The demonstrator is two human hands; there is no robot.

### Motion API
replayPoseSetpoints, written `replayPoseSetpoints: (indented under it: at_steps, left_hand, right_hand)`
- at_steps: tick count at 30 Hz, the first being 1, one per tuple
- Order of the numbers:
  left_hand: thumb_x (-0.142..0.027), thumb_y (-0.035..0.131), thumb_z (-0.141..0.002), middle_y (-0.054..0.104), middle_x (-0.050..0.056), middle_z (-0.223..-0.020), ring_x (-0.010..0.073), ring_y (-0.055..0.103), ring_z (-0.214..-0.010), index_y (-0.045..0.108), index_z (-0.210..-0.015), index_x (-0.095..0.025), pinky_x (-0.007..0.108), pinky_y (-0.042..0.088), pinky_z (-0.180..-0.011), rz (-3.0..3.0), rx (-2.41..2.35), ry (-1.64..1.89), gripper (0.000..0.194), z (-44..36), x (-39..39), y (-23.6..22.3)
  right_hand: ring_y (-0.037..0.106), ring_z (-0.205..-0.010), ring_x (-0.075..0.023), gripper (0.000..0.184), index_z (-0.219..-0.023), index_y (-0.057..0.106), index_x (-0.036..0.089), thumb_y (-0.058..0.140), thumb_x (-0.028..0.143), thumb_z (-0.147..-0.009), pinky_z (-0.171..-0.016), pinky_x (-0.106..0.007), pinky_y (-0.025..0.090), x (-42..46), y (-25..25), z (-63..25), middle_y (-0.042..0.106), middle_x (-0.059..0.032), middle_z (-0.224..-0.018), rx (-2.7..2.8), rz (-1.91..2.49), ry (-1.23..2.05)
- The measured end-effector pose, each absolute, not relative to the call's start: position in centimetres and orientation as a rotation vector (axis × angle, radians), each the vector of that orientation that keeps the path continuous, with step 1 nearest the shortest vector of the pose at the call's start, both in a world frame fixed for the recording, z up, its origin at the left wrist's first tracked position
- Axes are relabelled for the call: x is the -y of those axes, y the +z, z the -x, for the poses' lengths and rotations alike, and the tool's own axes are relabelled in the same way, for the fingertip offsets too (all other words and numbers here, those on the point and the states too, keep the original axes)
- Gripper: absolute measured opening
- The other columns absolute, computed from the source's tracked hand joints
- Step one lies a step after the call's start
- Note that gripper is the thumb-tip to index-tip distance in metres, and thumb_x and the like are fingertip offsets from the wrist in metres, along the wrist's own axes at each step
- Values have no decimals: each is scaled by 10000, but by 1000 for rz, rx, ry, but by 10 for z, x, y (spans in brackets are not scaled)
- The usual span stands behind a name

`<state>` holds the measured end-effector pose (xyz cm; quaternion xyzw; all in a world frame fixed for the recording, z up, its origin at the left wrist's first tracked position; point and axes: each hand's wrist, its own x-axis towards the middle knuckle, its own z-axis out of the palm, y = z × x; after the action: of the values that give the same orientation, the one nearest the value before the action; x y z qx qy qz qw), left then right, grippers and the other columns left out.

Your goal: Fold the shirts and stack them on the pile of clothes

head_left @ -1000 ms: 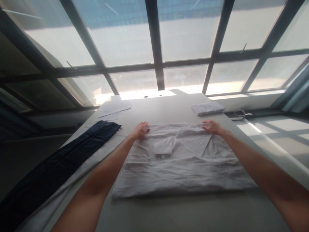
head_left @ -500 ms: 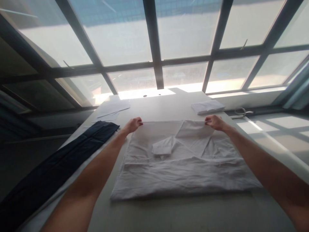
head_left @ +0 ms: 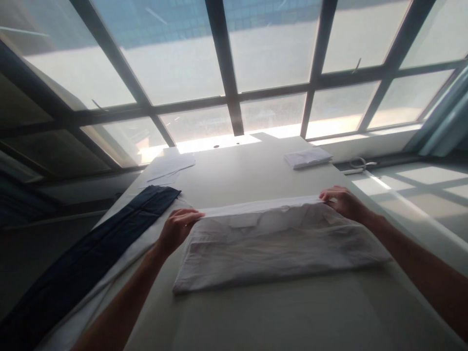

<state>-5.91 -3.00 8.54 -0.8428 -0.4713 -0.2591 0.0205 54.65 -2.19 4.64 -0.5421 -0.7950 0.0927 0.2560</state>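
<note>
Both hands are pinching the far edge of the white shirt [head_left: 278, 243], which lies flat in the middle of the table [head_left: 256, 321]. Left hand [head_left: 177, 228] is at about 9 o'clock of the shirt, fingers closed on the left corner of the raised edge. Right hand [head_left: 341, 201] is at about 2 o'clock, fingers curled shut on the right corner. The edge runs in a tight, fairly straight line between them, lifted just off the cloth below. I think the step is folding the far part over toward the near hem. To do it well: keep both corners level w/ each other, so the fold comes out straight & not slanted. Keep the edge pulled snug btwn the hands, so no saggy bit drops in the middle. Bring both hands down at 6 o'clock together, same speed. Line up the held edge w/ the near hem, then let go & press flat. Risk: one hand gets ahead & the cloth bunches up inside. Other stuff: dark pants [head_left: 84, 258] lie at 8 o'clock, near the left arm. Papers [head_left: 170, 165] sit at 11 o'clock. A folded white pile [head_left: 308, 157] sits at 1 o'clock, well apart. Big window [head_left: 226, 73] is at 12.
</note>
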Motion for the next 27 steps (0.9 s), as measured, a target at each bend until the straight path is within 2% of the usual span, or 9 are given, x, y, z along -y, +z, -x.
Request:
replayPoseSetpoints:
  at_steps: [5, 8, 11, 13, 14, 17, 21, 24, 27]
  left_hand:
    - [-256, 489, -957, 786, 21, -1157, 248, 700, -1171, 796, -1094, -312, 466, 516, -1073, 2753, 1546, -522, 341, 61, 64, 51]
    - [-144, 446, -892, 692, 20, -1359, 248, 594, -1342, 754, -1222, -309, 519, 406, -1185, 2823, 1649, -241, 481, 71, 71, 46]
    - [-240, 493, -931, 586, 50, -1487, 282, 502, -1429, 672, -1358, -293, 567, 320, -1221, 2880, 1701, -13, 467, 65, 71, 60]
    - [-356, 513, -973, 544, 68, -1528, 283, 486, -1441, 591, -1451, -271, 543, 303, -1234, 2930, 1655, -42, 492, 35, 65, 71]
    - [-365, 472, -1003, 535, 70, -1539, 264, 474, -1451, 561, -1478, -261, 517, 288, -1246, 2931, 1615, -139, 494, 12, 61, 74]
    - [-306, 361, -1043, 507, 124, -1561, 239, 433, -1479, 513, -1510, -176, 462, 302, -1246, 2893, 1561, -355, 508, -77, 40, 70]
    - [-285, 285, -1058, 406, 113, -1632, 266, 315, -1541, 417, -1572, -200, 541, 246, -1255, 2938, 1475, -324, 537, -168, 13, 37]
    - [-347, 294, -1060, 353, 110, -1661, 304, 265, -1557, 343, -1613, -230, 580, 213, -1255, 2935, 1501, -230, 568, -183, 7, 11]
    - [-410, 286, -1061, 296, 86, -1687, 306, 208, -1574, 304, -1632, -247, 571, 187, -1266, 2934, 1491, -241, 593, -176, 7, -2]
  right_hand:
    - [680, -1038, -279, 186, -808, 737, 233, 557, 188, -829, -1003, -414, 463, 44, 24, -547, 775, -77, -1069, 2343, 1521, 131]
    - [683, -1067, -275, 253, -807, 758, 229, 526, 129, -793, -1011, -401, 467, 48, 24, -547, 771, -68, -1121, 2352, 1620, 188]
    - [686, -1090, -267, 317, -864, 781, 222, 488, 109, -821, -1026, -380, 471, 41, 35, -533, 768, -72, -1154, 2271, 1720, 226]
    - [674, -1133, -257, 375, -1031, 783, 203, 440, 134, -895, -1045, -358, 472, 29, 43, -508, 753, -94, -1202, 2145, 1726, 191]
    - [657, -1178, -252, 407, -1139, 761, 189, 415, 151, -928, -1069, -350, 462, 22, 45, -490, 733, -108, -1252, 2087, 1716, 171]
    - [539, -1363, -268, 467, -1353, 658, 141, 381, 206, -983, -1170, -400, 384, 3, 42, -422, 630, -158, -1427, 2001, 1769, 142]
    - [302, -1529, -352, 549, -1534, 476, 142, 367, 286, -1016, -1196, -601, 293, -2, 17, -350, 383, -192, -1631, 2134, 1837, 262]
    - [223, -1561, -332, 575, -1595, 382, 184, 329, 317, -1038, -1226, -617, 199, 8, -1, -337, 319, -170, -1666, 2194, 1874, 298]
    - [155, -1580, -301, 637, -1622, 322, 168, 301, 463, -1057, -1257, -577, 106, 20, -8, -349, 240, -163, -1695, 2202, 1910, 276]
